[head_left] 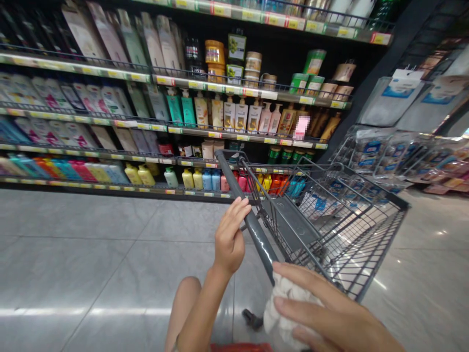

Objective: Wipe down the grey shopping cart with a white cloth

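Note:
A grey shopping cart [300, 220] stands tilted across the view, its long handle bar [256, 234] running down toward me. My left hand [230, 234] rests on the upper part of the bar, its fingers together and laid over it. Near the bar's lower end is my right hand [322, 308], with a crumpled white cloth [284, 303] under its fingers and against the palm. The cart's wire basket holds nothing that I can make out.
Shelves of bottles and jars [227, 115] stretch across the back. Bagged goods [370, 149] hang on racks at the right. Grey tiled floor [91, 254] lies in front of the shelves. A cart wheel [252, 319] shows near my legs.

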Demonstrator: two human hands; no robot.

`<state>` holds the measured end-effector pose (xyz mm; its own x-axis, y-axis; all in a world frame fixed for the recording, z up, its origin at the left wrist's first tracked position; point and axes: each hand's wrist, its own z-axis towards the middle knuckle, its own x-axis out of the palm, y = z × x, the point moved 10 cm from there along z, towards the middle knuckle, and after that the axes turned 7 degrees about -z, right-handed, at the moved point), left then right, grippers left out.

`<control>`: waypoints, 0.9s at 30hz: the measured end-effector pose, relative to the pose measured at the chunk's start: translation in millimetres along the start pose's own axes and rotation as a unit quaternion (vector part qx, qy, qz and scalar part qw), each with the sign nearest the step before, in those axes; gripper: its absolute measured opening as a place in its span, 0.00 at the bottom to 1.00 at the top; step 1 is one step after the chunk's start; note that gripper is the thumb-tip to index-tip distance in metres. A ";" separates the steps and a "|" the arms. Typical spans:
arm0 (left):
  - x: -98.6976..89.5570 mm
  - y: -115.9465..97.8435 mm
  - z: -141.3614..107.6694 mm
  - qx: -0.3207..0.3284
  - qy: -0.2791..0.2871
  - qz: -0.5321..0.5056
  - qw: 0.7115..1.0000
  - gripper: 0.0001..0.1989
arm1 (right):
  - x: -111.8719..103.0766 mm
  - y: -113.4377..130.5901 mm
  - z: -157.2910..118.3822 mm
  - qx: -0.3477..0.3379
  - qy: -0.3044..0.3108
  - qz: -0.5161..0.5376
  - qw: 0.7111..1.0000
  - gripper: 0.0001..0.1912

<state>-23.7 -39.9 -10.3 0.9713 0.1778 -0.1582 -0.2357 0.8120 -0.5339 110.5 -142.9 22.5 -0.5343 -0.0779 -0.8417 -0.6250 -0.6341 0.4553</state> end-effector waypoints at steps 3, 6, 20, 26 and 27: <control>-0.2 0.2 -0.8 -0.002 -0.006 -0.006 1.000 0.27 | 2.9 2.5 27.8 -0.026 -0.010 -0.009 1.000 0.17; -0.2 2.0 -1.0 -0.013 0.001 -0.010 1.000 0.26 | -1.3 -4.9 59.9 0.009 -0.018 -0.024 1.000 0.16; -0.6 0.0 -0.4 -0.044 0.019 -0.024 0.999 0.27 | -1.4 1.2 78.1 0.015 0.011 -0.074 0.997 0.14; -0.5 -10.6 -2.3 -0.047 0.019 0.008 0.999 0.26 | -14.1 13.9 18.2 0.009 -0.006 -0.078 0.997 0.17; 0.2 -12.6 -2.5 -0.042 0.021 0.019 0.999 0.25 | -13.9 13.3 9.7 0.000 0.000 -0.075 0.997 0.19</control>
<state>-20.7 -51.5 -5.7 0.9594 0.1832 -0.2144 -0.2770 0.7550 -0.5943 104.1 -142.8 43.1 -0.4338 0.0175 -0.9008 -0.6981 -0.6386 0.3238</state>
